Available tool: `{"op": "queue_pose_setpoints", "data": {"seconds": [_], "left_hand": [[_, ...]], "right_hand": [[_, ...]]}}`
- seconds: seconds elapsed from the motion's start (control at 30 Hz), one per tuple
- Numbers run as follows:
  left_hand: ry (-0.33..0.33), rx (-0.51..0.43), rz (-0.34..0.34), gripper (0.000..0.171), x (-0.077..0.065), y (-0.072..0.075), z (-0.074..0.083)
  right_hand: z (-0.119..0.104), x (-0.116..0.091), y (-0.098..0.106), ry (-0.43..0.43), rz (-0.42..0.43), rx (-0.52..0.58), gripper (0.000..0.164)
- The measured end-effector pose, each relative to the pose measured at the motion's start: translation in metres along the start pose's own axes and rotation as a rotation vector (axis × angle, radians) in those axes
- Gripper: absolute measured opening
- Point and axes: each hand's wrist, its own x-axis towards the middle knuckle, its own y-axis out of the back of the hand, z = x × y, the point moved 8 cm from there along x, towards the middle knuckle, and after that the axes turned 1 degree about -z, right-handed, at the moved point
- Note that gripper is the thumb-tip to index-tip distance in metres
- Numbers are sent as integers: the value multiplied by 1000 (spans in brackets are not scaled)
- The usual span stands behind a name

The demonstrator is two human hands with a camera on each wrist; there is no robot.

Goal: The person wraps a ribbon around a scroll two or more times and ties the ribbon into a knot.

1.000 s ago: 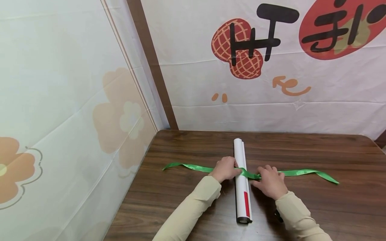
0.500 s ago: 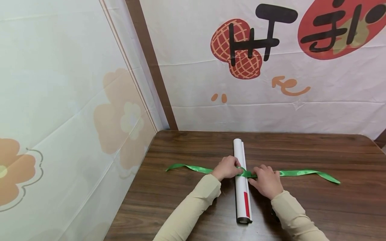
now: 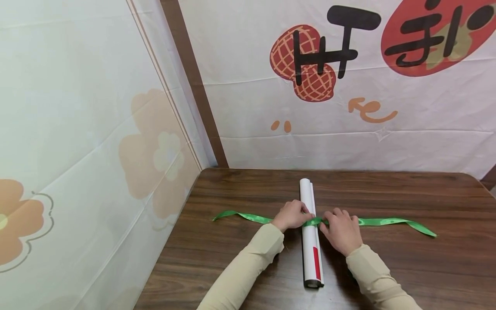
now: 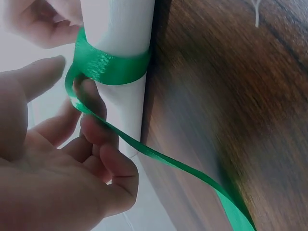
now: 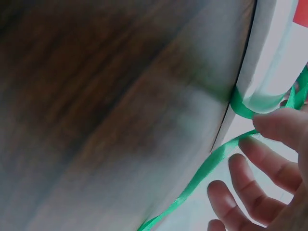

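Note:
A green ribbon (image 3: 381,222) wraps round a white roll (image 3: 311,241), with its two tails lying out to the left and right. The roll lies lengthwise, with a red patch and a dark near end. My left hand (image 3: 292,215) is at the left side of the wrap. Its curled fingers hold the ribbon (image 4: 130,138), while the thumb stands apart in the left wrist view. On the other side, my right hand (image 3: 342,230) pinches the ribbon (image 5: 214,158) between thumb and forefinger, its other fingers loosely spread. The crossing of the ribbon is partly hidden by the fingers.
The roll rests on a dark wood-grain table (image 3: 426,271). A printed cloth (image 3: 252,107) hangs behind the table's far edge, and another flowered cloth (image 3: 85,129) hangs along its left side. A white thread (image 4: 257,12) lies on the tabletop.
My right hand has moved left, up to the roll, and the ribbon between the hands has shortened. The left hand has shifted slightly right over the roll, which stays in place.

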Motion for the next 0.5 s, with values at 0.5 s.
{"op": "queue_pose_setpoints", "data": {"seconds": [0.5], "left_hand": [[-38,-45,-47,16,5,-5,3]], "right_hand": [[1,8,7,14,63,58,6]]}}
